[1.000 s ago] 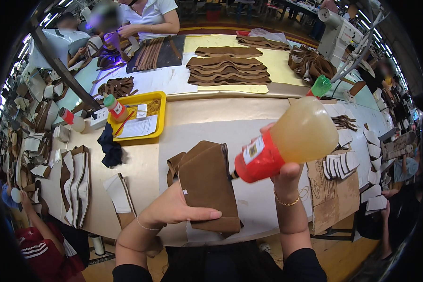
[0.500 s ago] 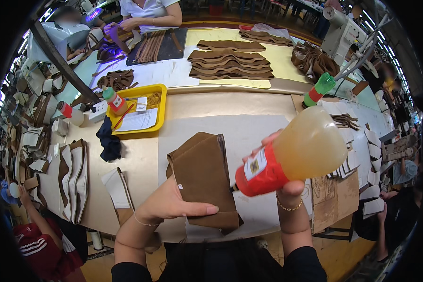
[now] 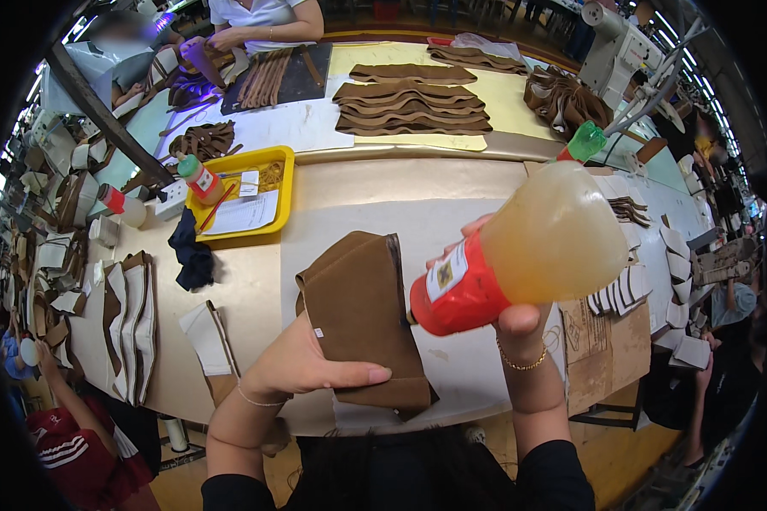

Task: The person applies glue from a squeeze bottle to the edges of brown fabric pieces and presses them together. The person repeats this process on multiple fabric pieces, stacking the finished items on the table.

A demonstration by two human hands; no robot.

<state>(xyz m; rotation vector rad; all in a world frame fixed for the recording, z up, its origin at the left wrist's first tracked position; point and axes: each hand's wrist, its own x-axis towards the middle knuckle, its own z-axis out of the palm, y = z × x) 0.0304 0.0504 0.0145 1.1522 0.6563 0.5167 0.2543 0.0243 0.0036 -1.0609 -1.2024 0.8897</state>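
My left hand (image 3: 320,362) is closed on a folded brown leather piece (image 3: 362,307), its thumb lying across the front near the lower edge. The piece is held up over the table, with a dark strip along its right edge. My right hand (image 3: 520,322) grips a translucent squeeze bottle (image 3: 562,234) of cloudy yellowish liquid with a red wrap around its neck end. The bottle is tilted, base up to the right, and its nozzle end meets the right edge of the leather. Most of the nozzle and several right fingers are hidden.
A yellow tray (image 3: 287,192) at back left holds a smaller bottle (image 3: 203,180) and paper. Nearby lie a dark cloth (image 3: 192,251) and white-lined pieces (image 3: 132,328). Cardboard (image 3: 601,358) lies at right. Wavy brown strips (image 3: 413,109) and a person's arm (image 3: 302,30) are across the table.
The bottle's nozzle end has moved a little farther away along the leather's right edge. My left hand keeps its hold on the leather. The whole view has shifted slightly.
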